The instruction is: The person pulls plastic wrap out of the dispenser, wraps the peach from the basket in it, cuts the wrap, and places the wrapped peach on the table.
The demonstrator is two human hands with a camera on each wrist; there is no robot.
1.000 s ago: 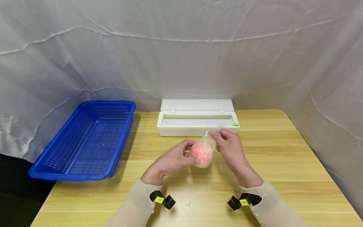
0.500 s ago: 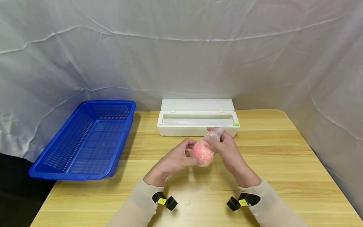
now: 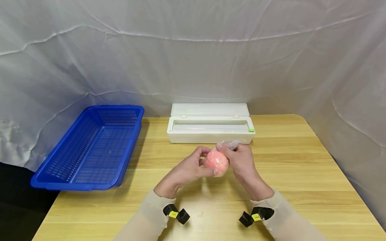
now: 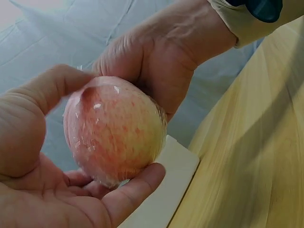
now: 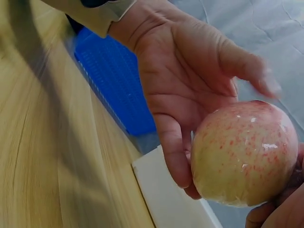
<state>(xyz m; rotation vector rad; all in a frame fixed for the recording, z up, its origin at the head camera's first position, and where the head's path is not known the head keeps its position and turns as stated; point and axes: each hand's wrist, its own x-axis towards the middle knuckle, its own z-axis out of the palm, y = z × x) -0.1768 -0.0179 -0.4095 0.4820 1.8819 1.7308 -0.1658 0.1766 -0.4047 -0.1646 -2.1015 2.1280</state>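
A pinkish-red apple [image 3: 216,162] with yellowish patches is wrapped in clear cling film and held up over the table. My left hand [image 3: 190,168] cradles it from the left, thumb in front and fingers behind. At the top, my right hand [image 3: 243,160] pinches the gathered film [image 3: 233,144], whose loose end sticks out past the fingers. The left wrist view shows the film stretched shiny over the apple [image 4: 116,128], the right hand [image 4: 156,66] behind it. In the right wrist view, left-hand fingers [image 5: 173,149] lie along the side of the fruit.
Behind the hands stands a white cling film dispenser [image 3: 211,138], its lid [image 3: 209,109] raised and a roll inside. A blue plastic basket [image 3: 125,167] sits at the left, overhanging the table edge. Grey cloth [image 3: 193,67] walls in the wooden table [image 3: 301,174].
My right hand has shifted its grip lower on the gathered film, close against the apple, and turned it to the right. The left hand keeps holding the apple with little movement.
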